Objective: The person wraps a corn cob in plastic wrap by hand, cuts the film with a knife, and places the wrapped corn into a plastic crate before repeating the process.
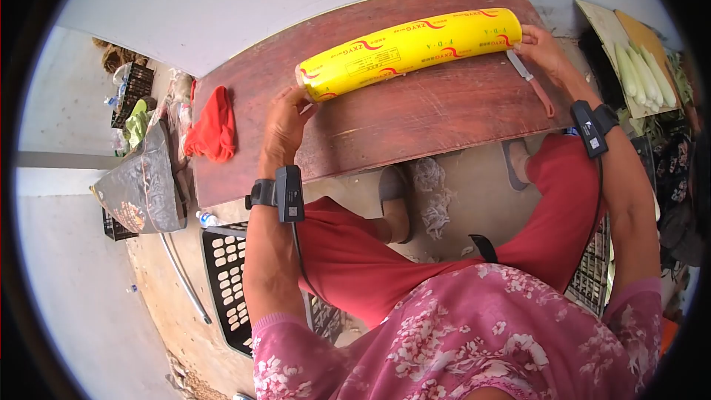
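A long yellow roll (411, 50) with red and green print lies slantwise across the dark red wooden table (415, 115). My left hand (287, 120) is closed on the roll's left end, thumb and fingers around its edge. At the other end, my right hand (546, 50) grips the roll's right edge with its fingers. A knife (532, 84) with a reddish handle rests on the table just below the right end, its blade tip close to my right hand. Part of my fingers is hidden at both roll ends.
A red cloth (213, 127) lies on the table's left side. Black plastic crates (228, 281) stand beneath, near my legs. Pale green stalks (643, 78) lie on a board at the right. A metal rod (185, 279) is on the floor at the left.
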`<control>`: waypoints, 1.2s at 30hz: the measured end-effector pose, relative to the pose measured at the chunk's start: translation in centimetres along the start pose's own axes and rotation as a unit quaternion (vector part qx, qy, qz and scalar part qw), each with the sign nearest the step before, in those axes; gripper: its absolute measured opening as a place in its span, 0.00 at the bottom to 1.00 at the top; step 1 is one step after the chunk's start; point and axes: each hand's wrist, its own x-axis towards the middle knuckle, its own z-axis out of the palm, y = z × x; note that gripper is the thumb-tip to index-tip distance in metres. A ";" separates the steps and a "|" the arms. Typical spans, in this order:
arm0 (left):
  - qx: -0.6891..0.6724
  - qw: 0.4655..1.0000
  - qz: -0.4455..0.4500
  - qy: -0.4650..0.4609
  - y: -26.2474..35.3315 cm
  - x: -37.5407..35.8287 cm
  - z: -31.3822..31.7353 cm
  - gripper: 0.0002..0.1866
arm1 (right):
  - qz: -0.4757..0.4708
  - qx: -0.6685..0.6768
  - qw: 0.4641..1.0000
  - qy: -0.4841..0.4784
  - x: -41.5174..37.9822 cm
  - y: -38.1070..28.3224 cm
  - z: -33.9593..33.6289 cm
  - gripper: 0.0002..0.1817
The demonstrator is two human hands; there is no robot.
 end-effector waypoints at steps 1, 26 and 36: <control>-0.018 1.000 -0.004 -0.014 -0.1 0.0 0.1 0.06 | -0.030 0.017 0.999 0.032 0.2 0.2 0.2 0.20; -0.055 0.991 -0.090 -0.079 -0.5 -2.7 2.2 0.13 | -0.412 -0.262 0.872 0.013 -7.9 -11.4 23.3 0.25; -0.017 0.993 -0.090 -0.076 0.2 -3.1 2.4 0.12 | -0.433 -0.172 0.885 -0.017 -7.7 -11.2 23.0 0.15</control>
